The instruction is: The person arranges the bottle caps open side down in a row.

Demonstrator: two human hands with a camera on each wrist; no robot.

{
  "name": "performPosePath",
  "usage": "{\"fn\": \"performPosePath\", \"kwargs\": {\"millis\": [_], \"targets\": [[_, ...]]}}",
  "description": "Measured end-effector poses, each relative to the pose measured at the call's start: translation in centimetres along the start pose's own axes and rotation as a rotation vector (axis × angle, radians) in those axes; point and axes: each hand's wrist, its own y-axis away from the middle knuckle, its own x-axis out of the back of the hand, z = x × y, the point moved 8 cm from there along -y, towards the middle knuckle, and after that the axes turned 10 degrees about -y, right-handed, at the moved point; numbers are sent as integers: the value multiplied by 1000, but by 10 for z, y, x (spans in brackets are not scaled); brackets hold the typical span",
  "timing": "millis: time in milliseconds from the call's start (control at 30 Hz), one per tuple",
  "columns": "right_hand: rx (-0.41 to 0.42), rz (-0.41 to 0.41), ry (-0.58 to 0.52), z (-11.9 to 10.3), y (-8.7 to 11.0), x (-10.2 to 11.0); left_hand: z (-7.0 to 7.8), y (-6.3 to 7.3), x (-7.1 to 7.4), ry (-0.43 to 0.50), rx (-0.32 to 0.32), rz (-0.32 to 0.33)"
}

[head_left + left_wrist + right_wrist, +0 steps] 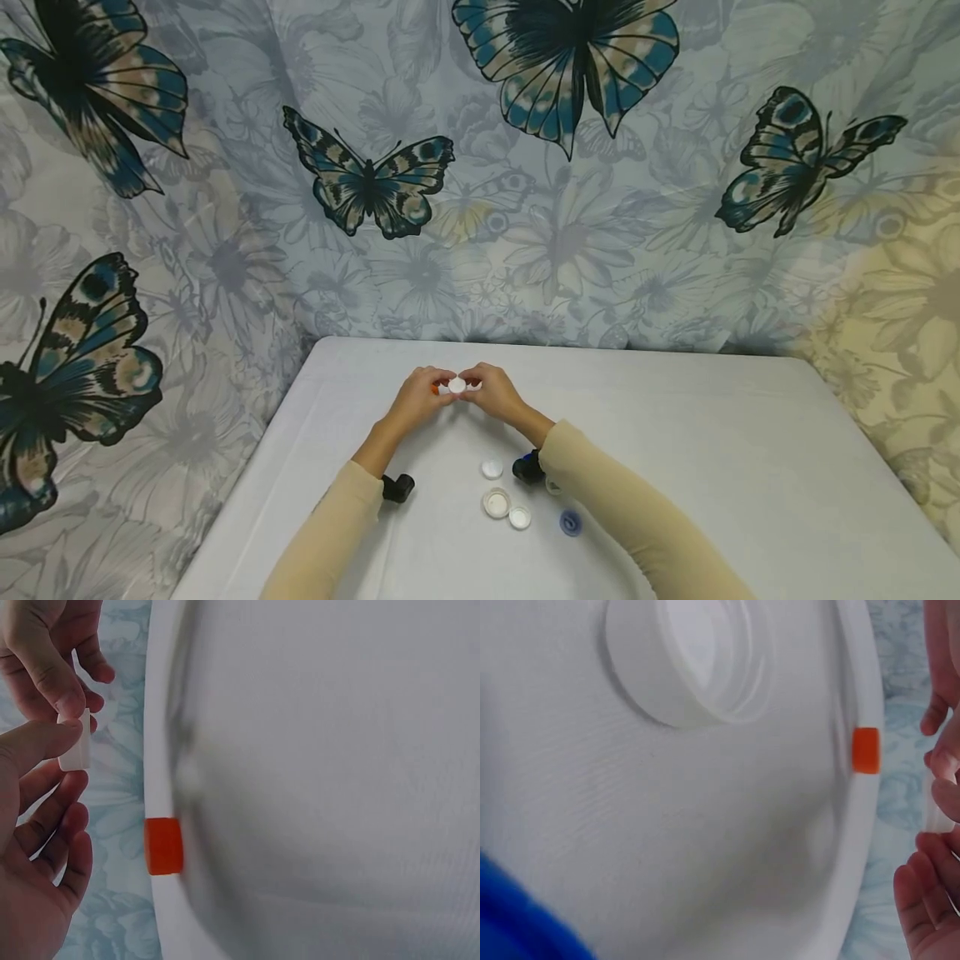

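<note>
Above the far part of the table, both hands meet at a small white bottle cap (457,385). My left hand (420,393) pinches it from the left, while my right hand (493,390) grips the other side with thumb and fingertips. Seen edge-on in the left wrist view, the white cap (81,746) stands between both thumbs and the fingers. An orange cap (163,846) rests near the table's far edge, partly hidden behind the left hand in the head view. Fingertips cover part of the white cap.
Nearer on the white-covered table (712,433) lie several white caps, among them a larger ringed one (496,502), and a blue cap (570,522). The right forearm partly hides another pale cap (552,486). A butterfly-print cloth (555,250) hangs behind the table.
</note>
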Motion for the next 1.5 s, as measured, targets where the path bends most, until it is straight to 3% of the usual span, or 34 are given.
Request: {"fn": "performPosePath", "kwargs": {"millis": [267, 467, 733, 867, 1033, 1233, 1300, 1367, 1500], "targets": [[-25, 0, 22, 12, -10, -14, -13, -6, -6, -19, 34, -30], [-67, -21, 44, 16, -13, -22, -18, -11, -12, -115, 36, -62], [-47, -69, 121, 16, -11, -26, -17, -12, -15, -247, -21, -74], [-75, -110, 128, 17, -12, -25, -17, -12, -14, -268, -28, -66], [-97, -128, 119, 12, -16, -12, -16, -7, -6, -210, 19, -43], [-22, -171, 148, -15, -17, 9, -7, 9, 14, -66, 95, 110], [-17, -183, 133, -21, -12, 18, 1, 16, 15, -26, 96, 123], [-34, -183, 117, -23, -2, 26, 9, 25, 11, 17, 92, 89], [-64, -188, 97, -20, 25, 36, 24, 43, -6, 124, 103, -81]]}}
